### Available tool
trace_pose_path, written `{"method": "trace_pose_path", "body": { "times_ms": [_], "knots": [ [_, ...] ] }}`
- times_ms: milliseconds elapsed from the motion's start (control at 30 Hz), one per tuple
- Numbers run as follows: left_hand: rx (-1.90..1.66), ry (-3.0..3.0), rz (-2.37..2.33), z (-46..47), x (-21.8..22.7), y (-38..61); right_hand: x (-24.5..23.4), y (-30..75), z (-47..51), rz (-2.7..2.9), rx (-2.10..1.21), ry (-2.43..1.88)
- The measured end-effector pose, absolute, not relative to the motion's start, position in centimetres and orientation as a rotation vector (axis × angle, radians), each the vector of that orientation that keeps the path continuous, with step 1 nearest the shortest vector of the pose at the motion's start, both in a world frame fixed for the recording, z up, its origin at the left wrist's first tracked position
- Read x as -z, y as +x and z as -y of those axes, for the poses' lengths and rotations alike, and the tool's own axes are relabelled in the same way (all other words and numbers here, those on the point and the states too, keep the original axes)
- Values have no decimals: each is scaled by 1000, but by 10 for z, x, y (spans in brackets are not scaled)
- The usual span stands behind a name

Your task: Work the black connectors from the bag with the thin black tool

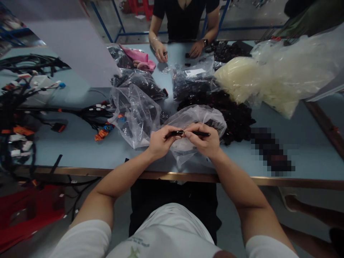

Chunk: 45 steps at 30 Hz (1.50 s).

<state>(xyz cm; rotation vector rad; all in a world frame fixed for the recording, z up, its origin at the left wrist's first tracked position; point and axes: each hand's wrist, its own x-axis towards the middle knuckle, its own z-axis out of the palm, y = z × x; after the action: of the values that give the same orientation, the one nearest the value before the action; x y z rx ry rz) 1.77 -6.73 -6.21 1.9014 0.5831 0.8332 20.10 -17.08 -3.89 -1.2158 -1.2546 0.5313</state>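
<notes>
Between your two hands, above the near edge of the table: one slim black rod-like part, matte, held level, with your left hand pinching one end and your right hand pinching the other. Status, as judged: this piece is mid-handling, and the clear plastic bag and the heap of black parts beyond suggest much remains.

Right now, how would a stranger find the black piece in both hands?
On the blue table, find the crumpled clear bag at the near edge. Over it, left hand and right hand pinch a thin black rod. Unlike heaped black parts behind, it is single, level.
</notes>
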Motion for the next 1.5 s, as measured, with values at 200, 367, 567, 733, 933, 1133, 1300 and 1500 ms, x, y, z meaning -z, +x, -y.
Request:
{"method": "trace_pose_path", "body": {
  "times_ms": [200,367,567,733,933,1133,1300,1500],
  "knots": [
    [-824,1917,-612,68,59,17,36,200,171,1256,-540,-1202],
    [-832,1912,-586,69,60,17,36,199,171,1246,-537,-1183],
    [-831,1959,-605,68,59,17,35,199,172,1274,-527,-1214],
    [-843,1994,-618,68,61,15,34,199,172,1334,-469,-1242],
    [-891,2077,-568,67,61,15,34,199,172,1426,-378,-1276],
    [-855,2031,-598,65,62,16,31,200,173,1339,-433,-1254],
    [-875,2039,-594,64,65,15,31,199,173,1372,-409,-1272],
    [-907,2114,-569,63,64,16,33,200,172,1378,-384,-1264]
  ]
}}
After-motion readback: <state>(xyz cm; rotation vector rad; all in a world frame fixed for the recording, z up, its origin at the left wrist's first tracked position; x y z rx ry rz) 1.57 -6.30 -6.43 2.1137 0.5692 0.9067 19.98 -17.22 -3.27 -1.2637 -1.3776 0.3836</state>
